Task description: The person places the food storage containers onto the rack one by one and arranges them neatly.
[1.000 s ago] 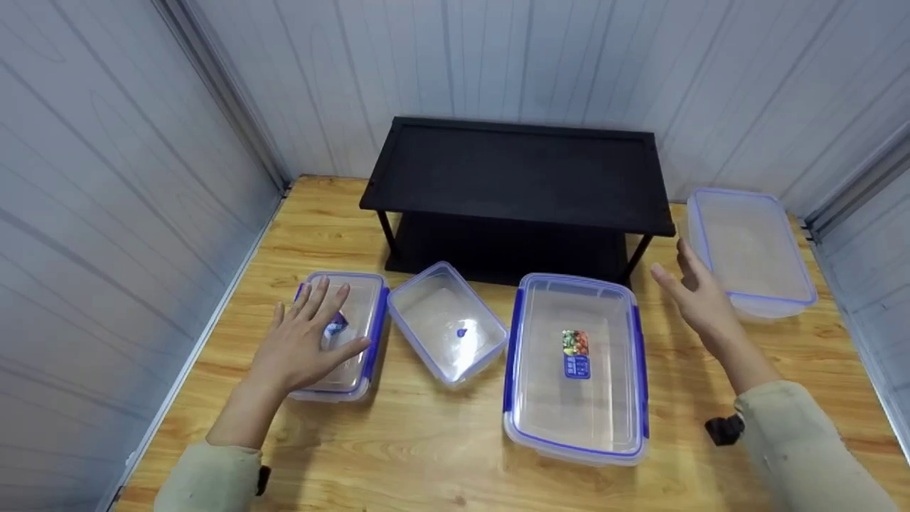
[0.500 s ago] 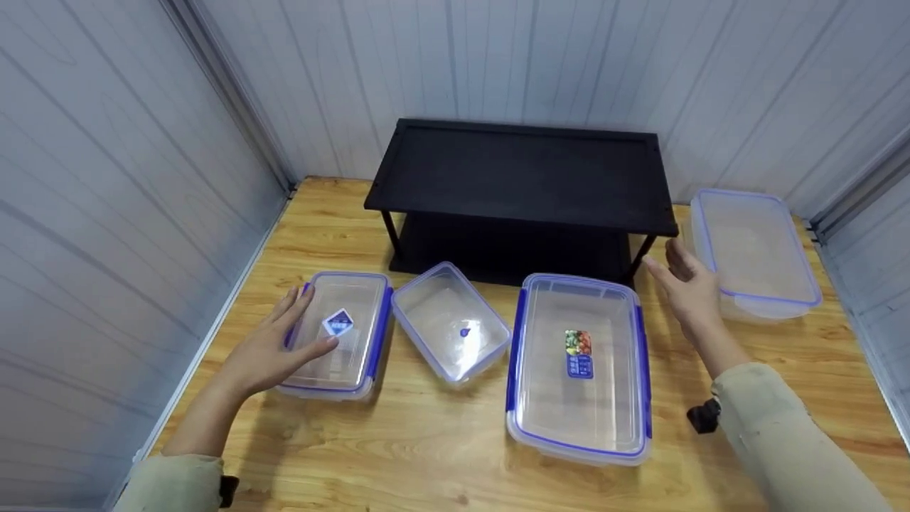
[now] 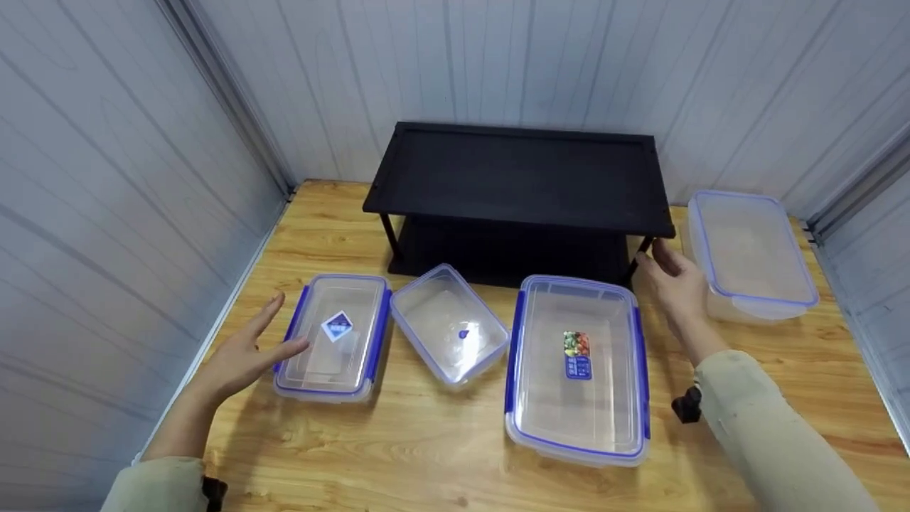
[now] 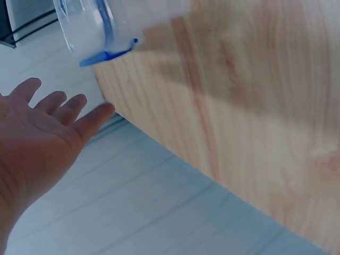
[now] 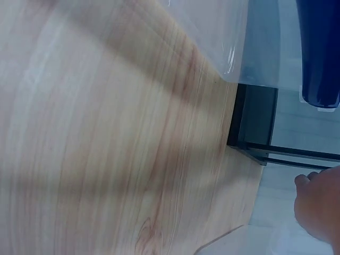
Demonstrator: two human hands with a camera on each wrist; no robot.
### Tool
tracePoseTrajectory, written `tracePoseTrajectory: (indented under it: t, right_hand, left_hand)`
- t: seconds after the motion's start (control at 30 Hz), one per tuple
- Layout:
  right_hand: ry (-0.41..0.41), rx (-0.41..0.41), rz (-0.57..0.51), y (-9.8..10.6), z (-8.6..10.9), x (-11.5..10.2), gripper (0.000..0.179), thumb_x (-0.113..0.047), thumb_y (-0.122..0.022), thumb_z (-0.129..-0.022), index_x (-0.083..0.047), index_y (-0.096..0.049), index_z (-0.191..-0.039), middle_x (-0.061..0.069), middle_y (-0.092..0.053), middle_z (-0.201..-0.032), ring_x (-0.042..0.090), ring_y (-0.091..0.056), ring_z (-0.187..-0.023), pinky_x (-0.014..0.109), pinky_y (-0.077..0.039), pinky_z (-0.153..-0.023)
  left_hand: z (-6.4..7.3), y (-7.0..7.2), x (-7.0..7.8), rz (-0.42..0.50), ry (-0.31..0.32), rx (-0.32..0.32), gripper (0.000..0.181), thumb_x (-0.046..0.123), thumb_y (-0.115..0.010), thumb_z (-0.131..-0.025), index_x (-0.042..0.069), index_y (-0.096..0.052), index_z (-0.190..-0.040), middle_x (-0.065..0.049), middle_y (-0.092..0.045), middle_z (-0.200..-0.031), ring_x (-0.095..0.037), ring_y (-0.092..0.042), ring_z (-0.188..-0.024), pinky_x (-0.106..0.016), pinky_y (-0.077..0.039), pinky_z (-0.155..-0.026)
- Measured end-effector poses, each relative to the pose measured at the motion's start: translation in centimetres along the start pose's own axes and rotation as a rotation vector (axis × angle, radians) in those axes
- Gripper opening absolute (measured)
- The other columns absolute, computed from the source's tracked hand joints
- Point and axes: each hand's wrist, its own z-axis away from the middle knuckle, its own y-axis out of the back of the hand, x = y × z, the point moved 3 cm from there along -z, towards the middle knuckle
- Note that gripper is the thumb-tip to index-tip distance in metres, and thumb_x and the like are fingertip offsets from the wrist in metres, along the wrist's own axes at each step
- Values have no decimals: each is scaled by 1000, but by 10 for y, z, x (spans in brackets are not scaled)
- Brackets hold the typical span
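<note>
In the head view my left hand [image 3: 238, 359] hovers at the left side of a small clear food container [image 3: 355, 306] with blue clips and a diamond label. Its fingers are straight and spread, thumb over the lid, holding nothing. The left wrist view also has this hand [image 4: 40, 133], palm visible, apart from the container [image 4: 87, 32]. My right hand [image 3: 681, 291] is beside the front right post of a black two-tier shelf [image 3: 519, 178], fingers loosely bent. The right wrist view has that hand [image 5: 319, 204] near the shelf's post [image 5: 297, 152]; its fingertips are partly hidden.
A large clipped food container [image 3: 554, 412] stands before the shelf's right part. A smaller tilted-round clear container [image 3: 437, 313] lies between it and the small one. Another clear container [image 3: 753, 249] stands at the back right. Panel walls [image 3: 519, 64] enclose the wooden table [image 3: 412, 455].
My left hand has drawn back to the left, off the small container's lid, uncovering its label. My right hand has moved left to the shelf's right post. The containers and shelf have stayed put.
</note>
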Motion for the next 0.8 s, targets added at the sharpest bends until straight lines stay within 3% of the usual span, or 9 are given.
tracePoseTrajectory:
  t: [0.23,0.43,0.63,0.8]
  right_hand:
    - [-1,-1,-81,-5,1,-9,60,-25,-68,-91,-9,-42,-143,12,-41,-147,24,-43,-134,16,-46,-97]
    - [3,37,-41,-7,-7,1,57,-26,-68,-91,-10,-46,-141,12,-46,-144,21,-46,-132,16,-45,-98]
    - [-38,101,-33,-8,-14,8,52,-26,-71,-88,-10,-54,-135,9,-52,-138,18,-50,-128,15,-47,-95]
    - [-9,156,-11,-8,-15,8,45,-26,-74,-86,-12,-61,-127,6,-59,-130,13,-56,-120,17,-49,-93]
  left_hand:
    - [3,-1,-18,170,58,-69,82,50,-55,-94,35,-1,-153,-15,-4,-161,-46,-12,-143,-70,-24,-107]
    - [5,-4,-34,383,74,-134,77,39,-51,-99,18,-2,-155,-21,-11,-159,-45,-26,-139,-55,-37,-107]
    - [7,-4,-45,563,160,-180,75,40,-48,-100,12,-5,-155,-24,-24,-154,-42,-37,-135,-44,-48,-100]
    - [8,-4,-53,657,219,-196,75,44,-47,-100,4,-11,-154,-26,-29,-152,-36,-48,-128,-42,-49,-99]
